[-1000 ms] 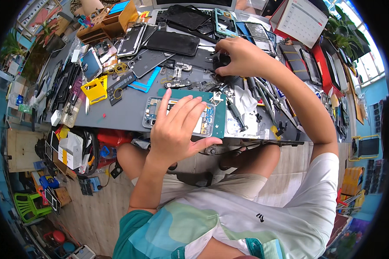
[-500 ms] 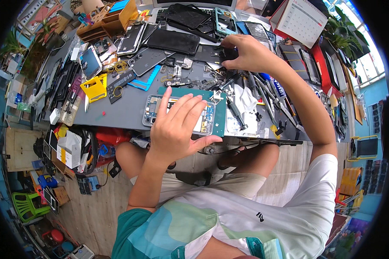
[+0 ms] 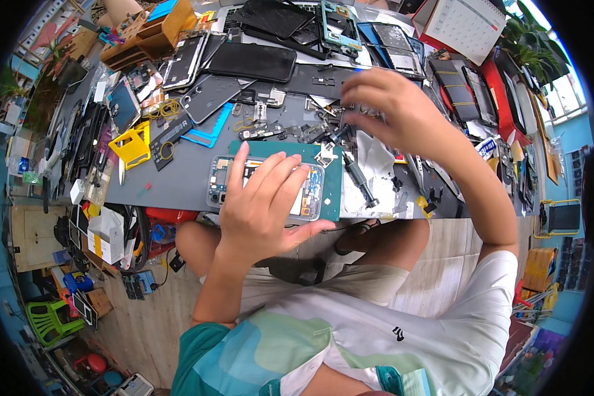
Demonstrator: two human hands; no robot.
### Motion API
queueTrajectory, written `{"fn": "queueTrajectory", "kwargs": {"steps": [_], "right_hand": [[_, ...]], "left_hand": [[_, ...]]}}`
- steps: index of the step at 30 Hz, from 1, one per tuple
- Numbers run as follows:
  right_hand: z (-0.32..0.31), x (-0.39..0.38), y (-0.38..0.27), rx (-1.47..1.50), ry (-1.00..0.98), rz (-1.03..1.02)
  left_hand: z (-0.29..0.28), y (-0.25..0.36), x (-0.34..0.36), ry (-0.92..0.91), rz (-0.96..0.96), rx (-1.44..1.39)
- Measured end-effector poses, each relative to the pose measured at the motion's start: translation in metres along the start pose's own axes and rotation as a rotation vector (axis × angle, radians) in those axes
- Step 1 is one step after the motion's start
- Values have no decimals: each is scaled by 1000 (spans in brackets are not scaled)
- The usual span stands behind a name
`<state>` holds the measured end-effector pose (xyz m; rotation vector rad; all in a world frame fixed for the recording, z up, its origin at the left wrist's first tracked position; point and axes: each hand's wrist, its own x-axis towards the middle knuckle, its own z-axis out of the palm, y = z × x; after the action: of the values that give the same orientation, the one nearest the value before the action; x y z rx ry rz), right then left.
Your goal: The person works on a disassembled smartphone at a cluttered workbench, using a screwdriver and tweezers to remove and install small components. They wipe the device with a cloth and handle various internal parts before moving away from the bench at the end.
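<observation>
My left hand (image 3: 261, 208) rests with fingers spread over an opened phone (image 3: 313, 191), whose inner boards and parts show around it. The phone lies in a clear frame on a green mat (image 3: 333, 178) at the table's front edge. My right hand (image 3: 396, 109) hovers over the tools and small parts to the right, its fingers curved and thumb apart, with nothing visible between them. Just below it, a dark screwdriver (image 3: 358, 175) lies on white paper (image 3: 379, 168). Beside the hand's fingertips is a flat black panel (image 3: 313, 80) with small pieces on it.
A black phone (image 3: 253, 61) and a grey phone back (image 3: 210, 99) lie beyond the mat. At left are a yellow holder (image 3: 132, 145), a blue frame (image 3: 208, 129) and a wooden organizer (image 3: 148, 39). A desk calendar (image 3: 465, 33) stands at the back right.
My right hand has drawn back toward me and to the right from the black panel, its fingers spreading. My left hand stays on the phone. The view has shifted slightly.
</observation>
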<state>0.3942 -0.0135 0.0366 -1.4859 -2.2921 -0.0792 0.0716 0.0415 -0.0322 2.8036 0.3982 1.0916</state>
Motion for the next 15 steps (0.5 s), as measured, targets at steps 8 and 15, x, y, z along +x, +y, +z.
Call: {"fn": "queueTrajectory", "kwargs": {"steps": [8, 15], "right_hand": [[-2, -38, -35, -32, -103, 14], [-11, -50, -35, -43, -117, 30]], "left_hand": [[0, 3, -1, -64, -59, 24], [-1, 7, 1, -94, -106, 30]]}}
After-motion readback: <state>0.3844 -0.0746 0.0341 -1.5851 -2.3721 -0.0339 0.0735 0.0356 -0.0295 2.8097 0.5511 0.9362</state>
